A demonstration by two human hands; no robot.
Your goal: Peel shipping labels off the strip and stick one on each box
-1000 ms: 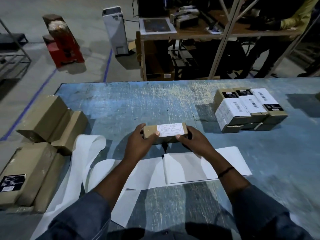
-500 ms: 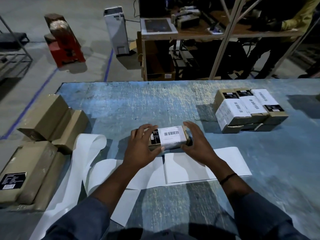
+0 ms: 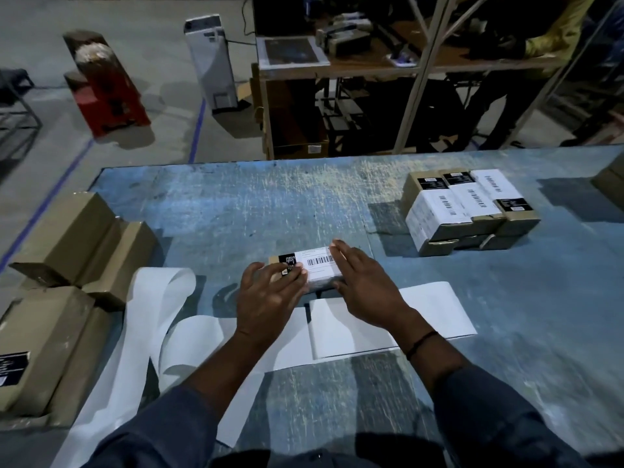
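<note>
We see one small brown cardboard box (image 3: 275,260) at the middle of the scratched blue table (image 3: 270,204). It carries one white barcode label (image 3: 320,266) and one black printed label (image 3: 288,260); the small print on both is unreadable. Our left hand (image 3: 266,295) curls round the box's left end, fingertips on the black label. Our right hand (image 3: 364,285) presses straight fingers flat on the white label's right end. One white backing strip (image 3: 422,315) lies just nearside of the box. Three labelled boxes top the right stack (image 3: 466,211).

box (image 3: 274,259) near side: hidden | label (image 3: 320,266) print: too small | right-edge carton (image 3: 612,184): cropped | left cartons (image 3: 40,349): cropped
</note>
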